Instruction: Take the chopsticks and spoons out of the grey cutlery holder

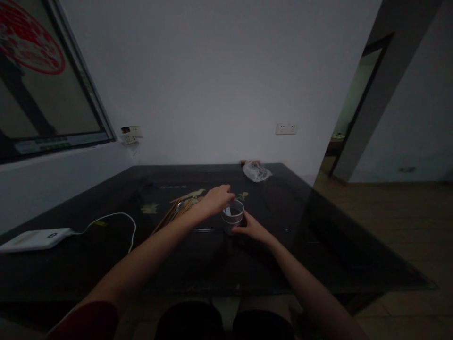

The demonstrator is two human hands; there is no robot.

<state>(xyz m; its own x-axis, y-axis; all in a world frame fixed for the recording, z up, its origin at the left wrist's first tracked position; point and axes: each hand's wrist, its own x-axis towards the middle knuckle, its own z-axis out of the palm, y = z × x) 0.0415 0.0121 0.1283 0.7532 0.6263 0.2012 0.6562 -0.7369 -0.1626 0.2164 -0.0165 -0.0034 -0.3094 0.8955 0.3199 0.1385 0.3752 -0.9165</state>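
Observation:
A pale cup (232, 221) with raised bands stands upright on the dark table, near its middle. My right hand (253, 227) is closed around the cup's right side, its thumb low on the front. Over the rim from the left reaches my left hand (216, 199), fingers bent together and pointing down at the opening. What these fingers hold, if anything, is too dark to make out. Just below them a small whitish-blue patch shows inside the cup. Left of the cup, partly behind my left forearm, lie several chopsticks (163, 222) and a metal spoon (180, 206).
On the black table (198, 269) a white flat device (37, 239) lies far left, its white cable (120, 214) curling toward my left arm. A crumpled clear plastic bag (256, 171) rests near the wall. Sockets (286, 129) are on the wall.

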